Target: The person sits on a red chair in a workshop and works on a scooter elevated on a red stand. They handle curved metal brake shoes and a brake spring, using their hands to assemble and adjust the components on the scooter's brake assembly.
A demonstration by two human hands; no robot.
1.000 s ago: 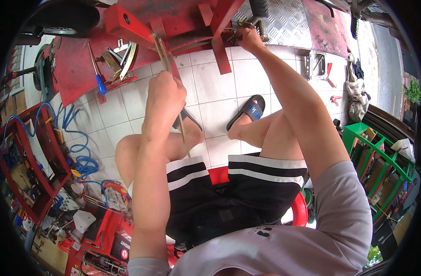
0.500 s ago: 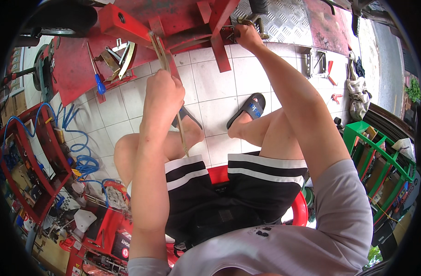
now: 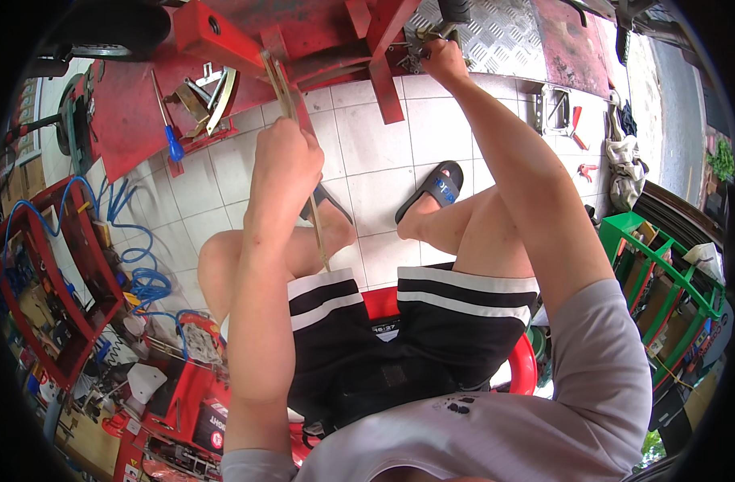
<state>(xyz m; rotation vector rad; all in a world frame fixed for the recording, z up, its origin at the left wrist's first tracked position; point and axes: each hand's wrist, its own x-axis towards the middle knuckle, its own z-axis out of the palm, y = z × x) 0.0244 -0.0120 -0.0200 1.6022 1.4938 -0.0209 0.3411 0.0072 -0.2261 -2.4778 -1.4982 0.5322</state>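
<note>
My left hand point(image 3: 287, 157) is closed in a fist around a long, thin tan strip point(image 3: 283, 90). Its upper part looks doubled and rests by the red metal frame point(image 3: 231, 48); the lower end hangs down toward my left knee. At the edge of the red work platform, my right hand point(image 3: 445, 63) is closed beside small metal parts point(image 3: 408, 60). Whatever its fingers grip is hidden from this angle. Just beyond that hand are a dark cylindrical piece point(image 3: 454, 10) and a silver tread plate point(image 3: 504, 36).
A blue-handled screwdriver point(image 3: 173, 143) and several metal pieces point(image 3: 207, 96) lie on the platform's left part. A coiled blue hose point(image 3: 149, 283) is on the tiled floor. Right of me stands a green rack point(image 3: 624, 241); red-handled pliers point(image 3: 586, 171) lie on the floor.
My right hand has shifted slightly to the right along the platform edge, its fingers more curled. The left hand and the strip have barely moved.
</note>
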